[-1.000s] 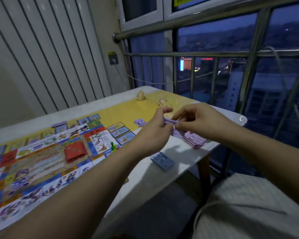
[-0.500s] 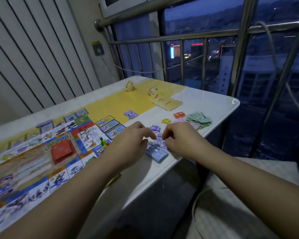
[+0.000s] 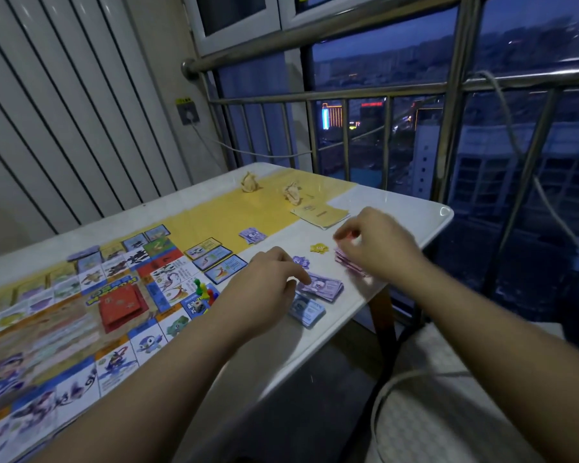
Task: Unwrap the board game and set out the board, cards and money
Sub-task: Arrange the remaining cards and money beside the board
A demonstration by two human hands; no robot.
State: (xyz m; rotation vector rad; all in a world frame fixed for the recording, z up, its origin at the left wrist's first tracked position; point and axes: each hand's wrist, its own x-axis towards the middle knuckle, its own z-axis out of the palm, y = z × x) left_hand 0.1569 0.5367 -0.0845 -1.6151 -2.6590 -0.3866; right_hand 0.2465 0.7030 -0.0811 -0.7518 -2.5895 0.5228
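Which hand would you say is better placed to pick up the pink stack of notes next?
Probably the right hand. It is directly over the pink stack, while the left hand is at the purple stack, nearer the board, and would have to reach across.

Bare forearms (image 3: 168,379); pale checked cloth (image 3: 448,406) over the lap.

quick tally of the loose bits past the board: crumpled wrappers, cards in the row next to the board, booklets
crumpled wrappers: 2
cards in the row: 3
booklet: 1
total: 6
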